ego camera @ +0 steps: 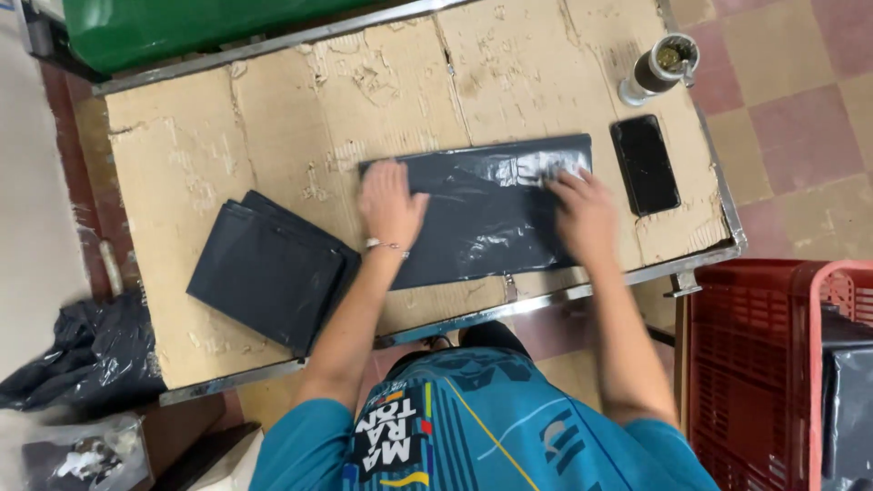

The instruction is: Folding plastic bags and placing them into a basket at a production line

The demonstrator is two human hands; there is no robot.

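Note:
A long dark grey plastic bag (482, 214) lies flat on the cardboard-covered table (300, 118). My left hand (389, 202) presses flat on its left end, fingers spread. My right hand (582, 211) rests flat on its right part, slightly blurred. Neither hand grips anything. A stack of folded dark grey bags (268, 268) sits to the left of my left forearm, near the table's front edge.
A black phone (645, 164) lies right of the bag. A cup-like container (659, 65) stands at the far right corner. A red plastic crate (773, 364) is beside the table on the right. Crumpled black bags (82, 355) lie on the floor at left. Green sheeting (182, 27) is beyond the table.

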